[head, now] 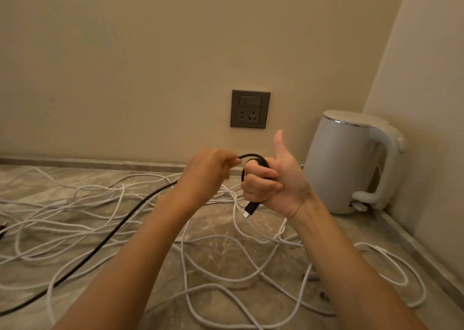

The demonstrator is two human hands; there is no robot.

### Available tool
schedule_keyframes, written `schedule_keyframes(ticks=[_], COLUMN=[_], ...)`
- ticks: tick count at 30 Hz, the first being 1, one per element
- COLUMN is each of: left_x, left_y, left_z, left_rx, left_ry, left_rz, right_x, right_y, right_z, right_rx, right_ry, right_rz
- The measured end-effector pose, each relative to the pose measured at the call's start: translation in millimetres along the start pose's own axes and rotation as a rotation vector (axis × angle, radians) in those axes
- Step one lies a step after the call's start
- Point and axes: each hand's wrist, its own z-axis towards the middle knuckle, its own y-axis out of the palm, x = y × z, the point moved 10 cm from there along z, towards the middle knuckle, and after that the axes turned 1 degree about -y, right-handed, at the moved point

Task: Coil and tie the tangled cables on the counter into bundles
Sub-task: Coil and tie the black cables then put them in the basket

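Observation:
A black cable (pixel 108 239) trails across the marble counter (pixel 226 231) from the lower left up to my hands. My right hand (pixel 276 179) grips a small coil of it in curled fingers, thumb pointing up; the black plug end (pixel 251 209) with a silver tip hangs below the fist. Just left of the coil, my left hand (pixel 208 171) pinches the black cable, and a short arc runs between both hands. Several white cables (pixel 75 219) lie tangled over the counter under and around my arms.
A white electric kettle (pixel 351 164) stands in the back right corner against the wall. A grey wall socket (pixel 250 109) sits above the counter behind my hands. Beige walls close the back and right sides. A dark plug shows at the far left edge (pixel 3 226).

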Motion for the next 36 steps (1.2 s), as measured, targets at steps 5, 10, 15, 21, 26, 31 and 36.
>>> schedule_keyframes(ticks=[5, 10, 15, 21, 26, 31, 36], left_x=[-2, 9, 18, 15, 18, 15, 13], left_y=[49, 78, 78, 59, 36, 3, -19], left_z=[-7, -20, -29, -23, -15, -6, -1], left_rx=[-0.265, -0.516, -0.657, -0.592, -0.435, -0.258, -0.052], left_ry=[-0.052, -0.05, -0.022, 0.037, 0.064, 0.074, 0.094], left_rz=[0.009, -0.029, 0.002, 0.086, 0.102, 0.085, 0.041], right_x=[-23, -41, -47, -40, -31, -14, 4], right_y=[-18, -45, -61, -77, -76, -75, -61], right_z=[-5, -23, -33, -41, -32, -21, -17], right_rx=[0.122, 0.397, 0.586, 0.793, 0.832, 0.751, 0.553], right_ry=[-0.216, -0.402, -0.445, -0.279, -0.079, 0.074, 0.201], right_rz=[0.203, 0.298, 0.164, -0.334, -0.7, -0.86, -0.759])
